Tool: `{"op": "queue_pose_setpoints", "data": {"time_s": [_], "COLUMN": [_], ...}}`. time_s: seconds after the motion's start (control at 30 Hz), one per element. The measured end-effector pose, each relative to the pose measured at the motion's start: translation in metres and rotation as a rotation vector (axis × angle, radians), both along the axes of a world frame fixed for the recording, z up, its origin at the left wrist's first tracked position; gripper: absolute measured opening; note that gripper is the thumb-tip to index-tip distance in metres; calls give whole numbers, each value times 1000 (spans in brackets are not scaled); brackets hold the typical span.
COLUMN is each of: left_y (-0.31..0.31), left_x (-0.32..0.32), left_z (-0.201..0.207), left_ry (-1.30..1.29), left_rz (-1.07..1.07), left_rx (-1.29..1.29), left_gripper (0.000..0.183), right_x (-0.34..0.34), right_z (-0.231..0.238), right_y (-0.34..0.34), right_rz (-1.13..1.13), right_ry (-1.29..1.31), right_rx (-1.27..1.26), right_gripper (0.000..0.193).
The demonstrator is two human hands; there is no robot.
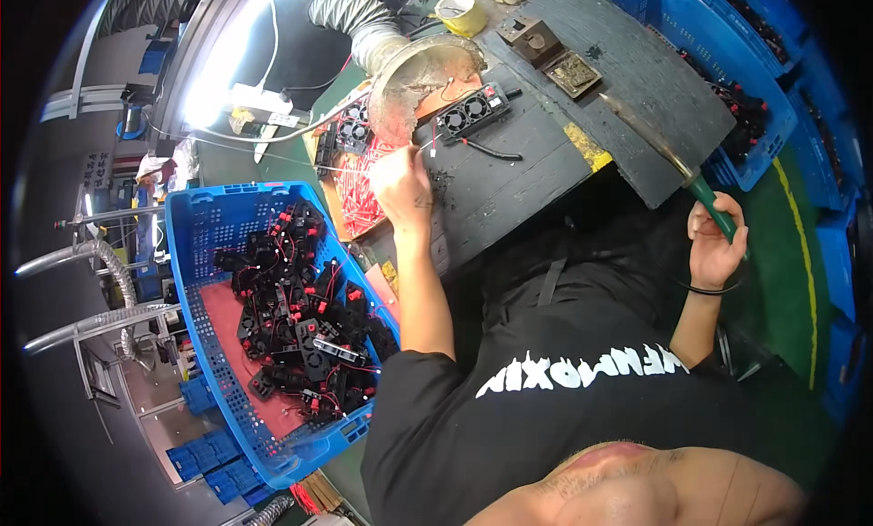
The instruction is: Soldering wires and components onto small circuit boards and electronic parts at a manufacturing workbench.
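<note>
- Black T-shirt (pixel 546 408), nearest the lens: soft cloth with white print across the chest; its lower part is cut off at the bottom edge.
- Left hand (pixel 402 182): fingers pinched together on a thin wire (pixel 435 142) over a heap of red wire leads (pixel 362 191); what sits at the wire's tip is too small to make out.
- Right hand (pixel 714 244): clenched around the green handle of a soldering iron (pixel 668 158), held well apart from the left hand; its long metal shaft slants up over the bench edge, with the tip blurred against the board.
- Work board (pixel 509 176): dark, scuffed, flat, marked with scorch specks and a yellow patch at one edge.
- Small black cooling fan (pixel 471 112): square twin-rotor housing, lying on the board just beside the left hand's wire.
- Fume hood mouth (pixel 420 76): round, dull metal, joined to a ribbed silver duct hose (pixel 359 21).
- Blue plastic crate (pixel 205 244), on the person's left: perforated walls, heaped with black fans (pixel 300 308) trailing red wires; single parts cannot be told apart.
- Blue bins (pixel 755 90) on the right: contents dark and indistinct.
- Yellow tape roll (pixel 461 12): at the far bench edge.
</note>
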State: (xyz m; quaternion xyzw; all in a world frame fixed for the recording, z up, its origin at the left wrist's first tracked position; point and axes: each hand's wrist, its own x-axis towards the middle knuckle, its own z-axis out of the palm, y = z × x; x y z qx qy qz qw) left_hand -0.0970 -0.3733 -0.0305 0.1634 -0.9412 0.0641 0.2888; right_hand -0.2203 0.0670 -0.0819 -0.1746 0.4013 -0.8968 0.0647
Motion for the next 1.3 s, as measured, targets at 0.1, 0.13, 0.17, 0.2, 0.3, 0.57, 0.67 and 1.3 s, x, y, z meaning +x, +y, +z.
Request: {"op": "queue_pose_setpoints", "data": {"time_s": [0.1, 0.13, 0.17, 0.2, 0.3, 0.57, 0.67, 1.3], "left_y": [25, 31, 29, 25, 23, 5, -4, -6], "left_x": [-25, -35, -44, -48, -60, -60, -52, -48], "left_z": [3, 4, 4, 0, -7, -20, -13, -22], "left_ry": [179, 171, 151, 156, 66, -34, -72, 31], "left_rz": [-149, -170, -193, -196, -253, -163, -206, -135], "left_rx": [248, 310, 327, 334, 231, 168, 242, 303], "left_gripper": [9, 10, 12, 12, 40, 47, 45, 44], "right_x": [3, 2, 2, 5, 12, 16, 15, -6], "right_z": [3, 2, 6, 12, 25, 33, 38, 30], "right_y": [-4, -4, -9, -13, -22, -31, -37, -66], "right_rz": [-66, -72, -74, -84, -108, -142, -128, 2], "right_ry": [46, 97, 102, 122, 125, 65, 69, 109], "right_rx": [138, 186, 192, 229, 287, 322, 338, 386], "right_gripper": [56, 54, 54, 53, 52, 48, 48, 51]}}
